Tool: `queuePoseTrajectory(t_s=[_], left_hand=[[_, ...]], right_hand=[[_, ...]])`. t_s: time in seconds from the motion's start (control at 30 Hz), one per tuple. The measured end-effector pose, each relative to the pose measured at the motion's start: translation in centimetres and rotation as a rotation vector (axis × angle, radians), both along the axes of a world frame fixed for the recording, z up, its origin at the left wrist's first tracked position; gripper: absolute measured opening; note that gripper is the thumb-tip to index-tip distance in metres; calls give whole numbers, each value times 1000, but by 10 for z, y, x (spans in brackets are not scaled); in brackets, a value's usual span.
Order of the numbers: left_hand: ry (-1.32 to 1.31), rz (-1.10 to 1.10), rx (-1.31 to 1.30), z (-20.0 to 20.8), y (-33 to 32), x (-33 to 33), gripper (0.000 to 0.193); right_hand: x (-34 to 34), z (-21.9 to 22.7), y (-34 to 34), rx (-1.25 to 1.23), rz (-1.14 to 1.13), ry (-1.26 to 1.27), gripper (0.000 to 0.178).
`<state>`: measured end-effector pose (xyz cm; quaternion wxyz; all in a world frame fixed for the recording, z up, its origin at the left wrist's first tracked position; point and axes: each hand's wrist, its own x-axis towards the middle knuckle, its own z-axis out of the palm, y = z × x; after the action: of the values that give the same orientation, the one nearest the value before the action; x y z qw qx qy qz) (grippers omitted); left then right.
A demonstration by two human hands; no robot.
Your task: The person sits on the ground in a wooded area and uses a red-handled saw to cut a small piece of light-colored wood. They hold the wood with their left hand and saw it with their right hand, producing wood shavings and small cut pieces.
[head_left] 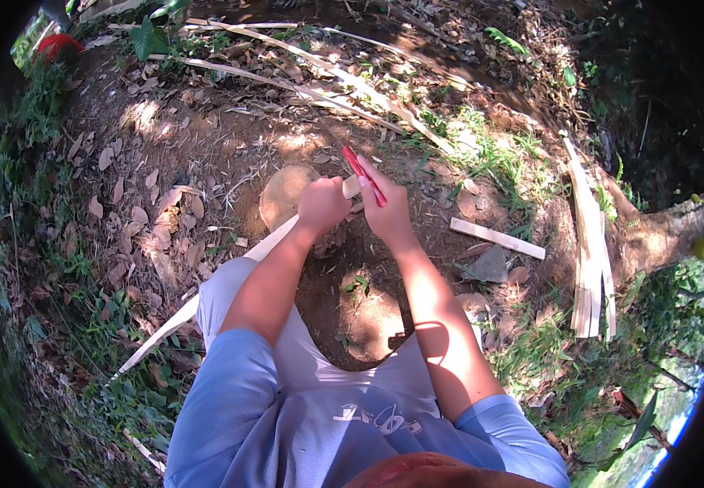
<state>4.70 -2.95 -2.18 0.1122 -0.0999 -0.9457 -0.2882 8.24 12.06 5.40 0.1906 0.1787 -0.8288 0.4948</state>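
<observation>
A long pale wooden strip runs from the lower left past my knee to the middle. My left hand is closed round it close to its far end, which shows a little beyond the fist. In my right hand is a slim red pen-shaped tool, slanting up to the left; its exact kind cannot be made out. The thumb and fingers press on it, right beside the strip's end. Just behind my left fist lies a round, flat-topped wood block, partly covered by the hand.
Long pale strips lie across the ground ahead. A short wooden piece rests to the right above a grey stone. Farther right, a bundle of strips leans by a thick root. Something red sits far left.
</observation>
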Motion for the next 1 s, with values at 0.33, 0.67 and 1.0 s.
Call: queuePoseTrajectory(t_s=[0.33,0.67,1.0], left_hand=[[24,3,-4,-4,1,3,16],[58,12,10,-8,3,2,16],[-44,9,9,-2,2,0,23]], right_hand=[[215,15,123,252,-131,-190,45],[298,145,124,475,-70,-371,65],[286,197,109,338,218,-666,90]])
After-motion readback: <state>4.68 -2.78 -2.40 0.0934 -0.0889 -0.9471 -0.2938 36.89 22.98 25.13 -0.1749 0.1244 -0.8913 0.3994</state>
